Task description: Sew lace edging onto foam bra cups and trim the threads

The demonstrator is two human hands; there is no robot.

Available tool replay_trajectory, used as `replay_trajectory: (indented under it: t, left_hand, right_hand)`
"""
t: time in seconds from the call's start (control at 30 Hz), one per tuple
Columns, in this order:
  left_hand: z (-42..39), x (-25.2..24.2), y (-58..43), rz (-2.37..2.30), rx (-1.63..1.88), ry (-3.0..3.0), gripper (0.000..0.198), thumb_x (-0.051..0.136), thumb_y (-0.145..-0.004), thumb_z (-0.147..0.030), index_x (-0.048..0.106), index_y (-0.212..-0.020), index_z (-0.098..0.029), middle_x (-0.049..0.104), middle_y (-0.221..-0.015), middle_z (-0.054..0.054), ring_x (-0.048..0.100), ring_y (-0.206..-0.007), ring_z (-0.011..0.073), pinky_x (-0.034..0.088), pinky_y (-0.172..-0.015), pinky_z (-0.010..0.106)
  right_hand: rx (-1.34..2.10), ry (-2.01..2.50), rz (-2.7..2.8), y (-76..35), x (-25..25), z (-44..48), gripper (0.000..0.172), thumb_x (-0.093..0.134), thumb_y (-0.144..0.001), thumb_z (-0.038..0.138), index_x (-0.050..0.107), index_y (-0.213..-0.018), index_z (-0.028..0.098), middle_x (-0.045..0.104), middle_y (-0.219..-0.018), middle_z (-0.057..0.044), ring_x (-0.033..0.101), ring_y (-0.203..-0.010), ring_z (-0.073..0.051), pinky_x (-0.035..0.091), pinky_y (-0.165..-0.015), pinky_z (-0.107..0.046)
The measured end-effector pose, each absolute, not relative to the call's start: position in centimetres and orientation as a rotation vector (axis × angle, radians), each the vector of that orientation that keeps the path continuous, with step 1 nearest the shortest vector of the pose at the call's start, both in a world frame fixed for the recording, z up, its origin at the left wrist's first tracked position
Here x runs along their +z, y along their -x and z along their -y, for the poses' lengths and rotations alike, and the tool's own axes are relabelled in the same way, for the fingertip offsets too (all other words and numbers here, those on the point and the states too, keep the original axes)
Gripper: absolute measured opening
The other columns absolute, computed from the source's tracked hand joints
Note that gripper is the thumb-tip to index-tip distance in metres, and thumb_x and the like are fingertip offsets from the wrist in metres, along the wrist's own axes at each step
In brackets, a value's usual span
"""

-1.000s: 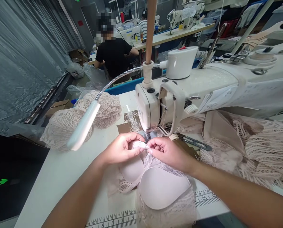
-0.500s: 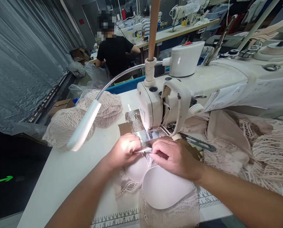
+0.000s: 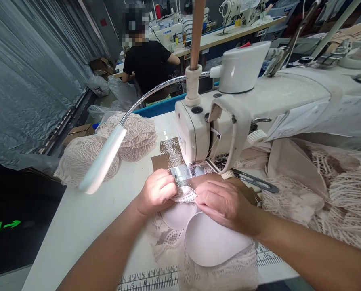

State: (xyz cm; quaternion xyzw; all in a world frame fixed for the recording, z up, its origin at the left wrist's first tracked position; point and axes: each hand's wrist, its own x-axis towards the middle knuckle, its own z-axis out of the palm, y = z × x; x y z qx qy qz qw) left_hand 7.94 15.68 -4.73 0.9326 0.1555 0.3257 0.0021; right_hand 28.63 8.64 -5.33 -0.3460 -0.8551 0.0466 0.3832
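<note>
A pale pink lace bra (image 3: 217,242) with smooth moulded cups lies on the table, its lace spread below and to the left of the cups. My left hand (image 3: 159,190) is closed on the left end of a raised lace edge between the cups. On the other end of that edge, my right hand (image 3: 218,200) is closed too, with its wrist over the right cup. The lace is stretched between the two hands, just in front of the metal plate of the sewing machine (image 3: 195,133). My fingertips are partly hidden by the fabric.
A lamp (image 3: 103,159) on a bendy metal neck hangs at the left, over bundled lace pieces (image 3: 135,137). Thread snips (image 3: 256,182) and piled lace fabric (image 3: 347,182) lie to the right. A printed ruler (image 3: 150,279) runs along the front edge. A person (image 3: 147,64) sits beyond.
Both hands have closed more tightly on the lace edge, and more of it now shows between them. My left hand has tilted more upright. The view has shifted slightly.
</note>
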Motion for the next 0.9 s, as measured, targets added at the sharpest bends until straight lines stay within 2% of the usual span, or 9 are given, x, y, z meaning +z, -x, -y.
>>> replay_trajectory:
  t: [0.43, 0.53, 0.63, 0.7, 0.77, 0.9]
  left_hand:
    - [-15.8, -4.8, -7.9, -0.533, 0.989, -2.773, 0.032, 0.044, -0.081, -0.013, 0.028, -0.055, -0.020, 0.046, -0.053, 0.000, 0.040, -0.055, 0.0137, 0.036, -0.057, 0.029]
    - [-15.7, -4.1, -7.9, -0.611, 0.807, -2.496, 0.028, 0.050, -0.080, -0.019, 0.034, -0.058, -0.019, 0.052, -0.064, 0.002, 0.045, -0.060, 0.0128, 0.038, -0.057, 0.027]
    - [-15.5, -3.3, -7.9, -0.730, 0.588, -2.112, 0.015, 0.059, -0.079, -0.028, 0.051, -0.073, -0.017, 0.055, -0.071, 0.002, 0.048, -0.062, 0.0113, 0.039, -0.054, 0.023]
    - [-15.5, -3.0, -7.8, -0.761, 0.481, -1.909, 0.020, 0.063, -0.078, -0.033, 0.058, -0.086, -0.015, 0.058, -0.075, 0.003, 0.050, -0.063, 0.0110, 0.040, -0.055, 0.022]
    - [-15.6, -2.9, -7.8, -0.745, 0.401, -1.759, 0.025, 0.064, -0.078, -0.035, 0.062, -0.090, -0.013, 0.060, -0.078, 0.004, 0.052, -0.065, 0.0114, 0.042, -0.056, 0.021]
    - [-15.9, -3.2, -7.8, -0.721, 0.289, -1.544, 0.027, 0.066, -0.077, -0.036, 0.064, -0.088, -0.011, 0.062, -0.077, 0.005, 0.054, -0.064, 0.0109, 0.042, -0.056, 0.020]
  right_hand:
    - [0.161, 0.871, 2.167, -28.7, -5.3, -8.6, 0.013, 0.049, -0.083, 0.008, 0.053, -0.074, 0.017, 0.060, -0.072, -0.004, 0.055, -0.070, -0.015, 0.044, -0.062, -0.026]
    - [0.373, 0.967, 2.065, -28.4, -5.0, -8.7, 0.018, 0.049, -0.080, 0.009, 0.049, -0.065, 0.018, 0.060, -0.071, -0.003, 0.055, -0.068, -0.013, 0.044, -0.061, -0.025]
    - [0.714, 1.233, 1.856, -28.1, -4.8, -9.0, 0.014, 0.052, -0.078, 0.013, 0.051, -0.066, 0.020, 0.060, -0.066, 0.001, 0.055, -0.060, -0.011, 0.043, -0.056, -0.022]
    - [0.975, 1.326, 1.694, -28.0, -4.8, -9.2, 0.004, 0.054, -0.078, 0.018, 0.057, -0.079, 0.020, 0.063, -0.071, 0.001, 0.058, -0.063, -0.012, 0.045, -0.057, -0.022]
    - [1.193, 1.307, 1.576, -28.0, -4.7, -9.4, 0.011, 0.053, -0.080, 0.024, 0.059, -0.087, 0.020, 0.064, -0.077, 0.000, 0.059, -0.069, -0.013, 0.047, -0.061, -0.023]
    - [1.384, 1.306, 1.510, -28.1, -4.7, -9.7, 0.019, 0.050, -0.083, 0.034, 0.058, -0.076, 0.019, 0.055, -0.066, 0.002, 0.050, -0.058, -0.011, 0.042, -0.055, -0.023]
